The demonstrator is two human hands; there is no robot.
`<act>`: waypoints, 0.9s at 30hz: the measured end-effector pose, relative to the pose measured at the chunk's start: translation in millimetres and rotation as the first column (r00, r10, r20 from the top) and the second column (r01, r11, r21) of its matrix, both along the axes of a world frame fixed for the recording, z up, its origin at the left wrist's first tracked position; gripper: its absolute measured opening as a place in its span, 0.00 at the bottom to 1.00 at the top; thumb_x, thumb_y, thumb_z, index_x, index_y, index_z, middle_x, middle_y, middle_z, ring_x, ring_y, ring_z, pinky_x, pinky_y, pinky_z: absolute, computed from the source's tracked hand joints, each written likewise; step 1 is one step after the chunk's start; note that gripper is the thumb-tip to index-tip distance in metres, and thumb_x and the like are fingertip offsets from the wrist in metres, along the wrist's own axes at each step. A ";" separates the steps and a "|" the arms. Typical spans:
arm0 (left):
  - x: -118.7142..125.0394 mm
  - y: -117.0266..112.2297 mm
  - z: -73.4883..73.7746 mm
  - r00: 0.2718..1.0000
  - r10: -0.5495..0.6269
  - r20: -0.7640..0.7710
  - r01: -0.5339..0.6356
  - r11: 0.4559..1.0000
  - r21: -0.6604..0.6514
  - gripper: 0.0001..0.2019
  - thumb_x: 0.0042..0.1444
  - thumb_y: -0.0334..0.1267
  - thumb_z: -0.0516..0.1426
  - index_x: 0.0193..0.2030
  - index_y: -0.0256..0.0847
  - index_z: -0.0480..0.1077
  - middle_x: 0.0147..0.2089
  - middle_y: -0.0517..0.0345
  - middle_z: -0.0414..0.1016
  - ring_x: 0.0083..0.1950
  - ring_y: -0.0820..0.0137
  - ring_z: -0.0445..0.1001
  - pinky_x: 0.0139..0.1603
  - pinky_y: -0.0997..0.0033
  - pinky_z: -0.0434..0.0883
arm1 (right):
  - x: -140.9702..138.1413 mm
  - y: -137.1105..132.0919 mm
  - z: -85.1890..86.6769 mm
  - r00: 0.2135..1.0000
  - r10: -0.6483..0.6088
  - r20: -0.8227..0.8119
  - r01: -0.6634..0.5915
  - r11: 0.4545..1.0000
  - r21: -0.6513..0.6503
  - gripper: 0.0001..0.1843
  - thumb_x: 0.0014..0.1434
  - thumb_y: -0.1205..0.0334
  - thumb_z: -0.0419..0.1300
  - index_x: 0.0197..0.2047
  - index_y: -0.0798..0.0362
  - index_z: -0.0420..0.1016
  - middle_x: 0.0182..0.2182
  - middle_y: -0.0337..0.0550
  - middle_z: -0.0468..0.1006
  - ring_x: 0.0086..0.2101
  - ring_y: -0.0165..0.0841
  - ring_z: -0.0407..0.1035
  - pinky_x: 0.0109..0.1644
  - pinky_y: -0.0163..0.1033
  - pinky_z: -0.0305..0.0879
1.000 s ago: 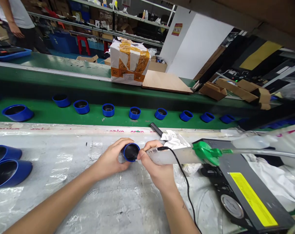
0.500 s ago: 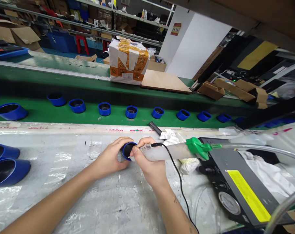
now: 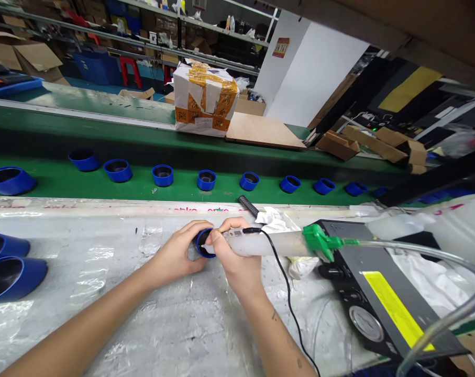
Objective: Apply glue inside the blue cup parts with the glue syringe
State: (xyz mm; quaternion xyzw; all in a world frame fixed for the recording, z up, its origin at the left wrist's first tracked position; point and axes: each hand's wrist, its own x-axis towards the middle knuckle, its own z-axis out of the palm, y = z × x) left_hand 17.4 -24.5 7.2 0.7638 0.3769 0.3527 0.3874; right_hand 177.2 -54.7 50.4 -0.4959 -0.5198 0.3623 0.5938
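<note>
Left hand (image 3: 178, 254) wraps blue cup (image 3: 202, 240) | right hand (image 3: 237, 262) grips syringe (image 3: 276, 244), nozzle (image 3: 208, 250) at cup's mouth — dispensing, seemingly | next wants steady nozzle — cup held firm

Syringe barrel (image 3: 278, 245): translucent plastic, frosted look; green cap (image 3: 318, 242) on its end, smooth plastic. Blue cup (image 3: 199, 243) at its tip: smooth plastic, slight sheen. Tabletop film (image 3: 143, 324) beneath: glossy, wrinkled. Right of barrel: controller box (image 3: 404, 289), matt, metal-looking. Behind barrel: crumpled wad (image 3: 275, 220), matt, paper or cloth unclear. Farther beyond: carton (image 3: 206, 99) with shiny tape; smooth wooden board (image 3: 264, 131).
</note>
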 end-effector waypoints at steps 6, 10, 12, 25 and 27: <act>-0.3 -0.2 -0.3 1.000 -0.002 0.002 0.002 1.000 -0.002 0.31 0.53 0.22 0.63 0.63 0.46 0.72 0.66 0.51 0.80 0.67 0.54 0.81 0.69 0.56 0.78 | -2.1 2.2 -0.9 1.000 -0.022 0.014 0.021 1.000 0.015 0.06 0.58 0.60 0.65 0.36 0.44 0.70 0.28 0.33 0.80 0.29 0.35 0.78 0.36 0.40 0.77; 0.4 -0.2 -0.9 1.000 0.010 0.007 -0.010 1.000 0.010 0.30 0.52 0.22 0.63 0.62 0.46 0.73 0.65 0.52 0.81 0.66 0.54 0.81 0.68 0.56 0.79 | -3.5 5.9 -4.0 0.998 -0.060 -0.002 0.060 0.997 0.041 0.07 0.59 0.59 0.65 0.36 0.45 0.70 0.28 0.33 0.79 0.30 0.36 0.78 0.37 0.41 0.76; 0.6 0.2 -1.4 1.000 0.011 0.007 -0.011 1.000 0.013 0.31 0.52 0.22 0.63 0.63 0.45 0.73 0.65 0.51 0.81 0.66 0.54 0.81 0.70 0.56 0.78 | -3.3 7.8 -5.5 0.997 -0.083 -0.010 0.083 0.995 0.052 0.08 0.58 0.59 0.66 0.36 0.45 0.70 0.28 0.34 0.79 0.31 0.36 0.78 0.38 0.42 0.76; -0.4 1.3 -1.0 1.000 0.005 -0.012 -0.005 1.000 -0.007 0.31 0.52 0.23 0.62 0.64 0.46 0.72 0.67 0.50 0.79 0.69 0.52 0.79 0.73 0.52 0.75 | -0.9 13.3 0.8 0.980 -0.189 -0.068 0.196 0.974 0.111 0.07 0.59 0.60 0.65 0.35 0.45 0.70 0.26 0.33 0.81 0.29 0.36 0.79 0.40 0.44 0.76; -0.8 1.2 -2.4 1.000 0.001 -0.012 -0.002 1.000 -0.013 0.30 0.53 0.24 0.62 0.63 0.46 0.72 0.67 0.50 0.79 0.69 0.53 0.79 0.73 0.51 0.75 | 0.3 13.7 0.5 0.976 -0.208 -0.066 0.215 0.970 0.118 0.07 0.58 0.60 0.66 0.35 0.45 0.70 0.26 0.33 0.81 0.28 0.36 0.79 0.40 0.44 0.76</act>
